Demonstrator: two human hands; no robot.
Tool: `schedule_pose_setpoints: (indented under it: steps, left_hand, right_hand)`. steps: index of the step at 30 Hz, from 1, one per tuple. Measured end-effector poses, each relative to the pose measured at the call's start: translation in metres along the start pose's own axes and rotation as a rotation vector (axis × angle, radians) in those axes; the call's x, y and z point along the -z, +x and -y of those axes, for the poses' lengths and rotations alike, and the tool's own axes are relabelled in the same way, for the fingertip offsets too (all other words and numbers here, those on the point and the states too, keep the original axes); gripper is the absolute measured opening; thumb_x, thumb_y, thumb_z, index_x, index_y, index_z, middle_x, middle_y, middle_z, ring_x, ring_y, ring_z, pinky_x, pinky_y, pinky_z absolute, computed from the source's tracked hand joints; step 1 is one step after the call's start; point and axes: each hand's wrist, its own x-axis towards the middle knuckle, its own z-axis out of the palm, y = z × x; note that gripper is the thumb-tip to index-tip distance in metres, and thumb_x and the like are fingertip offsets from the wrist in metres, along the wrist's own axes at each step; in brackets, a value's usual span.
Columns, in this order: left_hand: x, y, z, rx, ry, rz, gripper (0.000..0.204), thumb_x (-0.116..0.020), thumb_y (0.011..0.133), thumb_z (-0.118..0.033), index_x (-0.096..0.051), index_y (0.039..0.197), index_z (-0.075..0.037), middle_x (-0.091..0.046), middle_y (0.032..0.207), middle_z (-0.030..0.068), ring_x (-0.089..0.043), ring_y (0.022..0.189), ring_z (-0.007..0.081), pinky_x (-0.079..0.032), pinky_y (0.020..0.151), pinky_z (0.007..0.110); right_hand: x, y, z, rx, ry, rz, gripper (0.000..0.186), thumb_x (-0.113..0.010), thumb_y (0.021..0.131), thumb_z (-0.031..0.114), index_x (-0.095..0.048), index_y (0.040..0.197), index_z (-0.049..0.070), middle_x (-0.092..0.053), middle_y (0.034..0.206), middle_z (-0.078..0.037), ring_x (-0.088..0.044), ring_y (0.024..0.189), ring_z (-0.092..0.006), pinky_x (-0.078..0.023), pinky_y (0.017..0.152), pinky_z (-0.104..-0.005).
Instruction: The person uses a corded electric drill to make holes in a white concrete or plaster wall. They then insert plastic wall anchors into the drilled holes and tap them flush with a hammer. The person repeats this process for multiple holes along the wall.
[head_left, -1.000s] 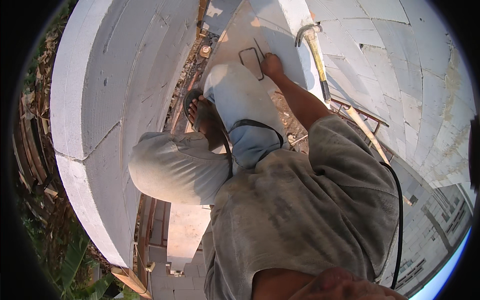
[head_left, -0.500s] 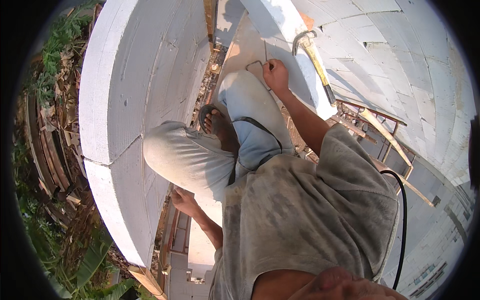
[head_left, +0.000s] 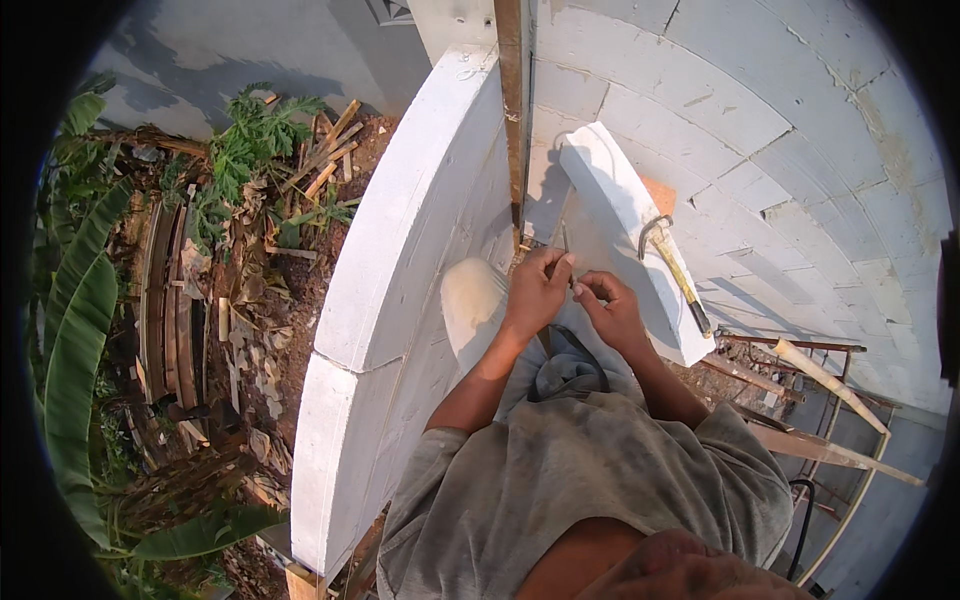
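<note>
From the head camera, looking straight down: both hands meet just above the person's knee. The left hand (head_left: 535, 290) pinches a thin dark metal rod (head_left: 564, 240) between fingertips, the rod sticking up past the fingers toward the wall. The right hand (head_left: 610, 310) is curled close, fingertips nearly touching the left; whether it grips the rod too, I cannot tell. Just beyond them lies a white lightweight concrete block (head_left: 625, 225), tilted, and on it rests a hammer with a yellowish handle and curved claw head (head_left: 675, 270), near the right hand but apart from it. To the left rises a white curved block wall top (head_left: 400, 260), with an upright wooden post (head_left: 514, 90) behind. Bamboo scaffold poles (head_left: 825, 375) cross at the right. Far below left are scrap timber pieces (head_left: 320, 170) and green banana leaves (head_left: 75, 330).
</note>
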Motion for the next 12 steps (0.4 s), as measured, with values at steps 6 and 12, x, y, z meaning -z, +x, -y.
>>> schedule_pose_setpoints:
  steps: [6,12]
  left_hand:
    - [0.102,0.165,-0.106,-0.34,0.474,-0.395,0.027,-0.067,0.093,-0.024,-0.073,0.092,0.002,-0.064,0.064,0.0036,-0.059,0.059,0.0093,-0.046,0.058,0.027]
    - [0.146,0.323,-0.095,-0.1,0.539,-0.173,0.023,-0.071,0.089,-0.027,-0.078,0.092,-0.006,-0.063,0.065,0.0022,-0.055,0.06,0.0113,-0.046,0.058,0.028]
  right_hand:
    - [0.134,0.026,-0.089,-0.058,-1.101,-0.348,0.047,-0.071,0.086,0.024,-0.058,0.124,-0.001,-0.058,0.123,-0.026,-0.055,0.117,-0.0427,-0.047,0.097,-0.0492]
    - [0.17,0.013,-0.138,-0.333,-0.909,0.004,0.065,-0.078,0.079,0.029,-0.056,0.132,-0.002,-0.055,0.13,-0.031,-0.052,0.121,-0.0487,-0.041,0.105,-0.0532]
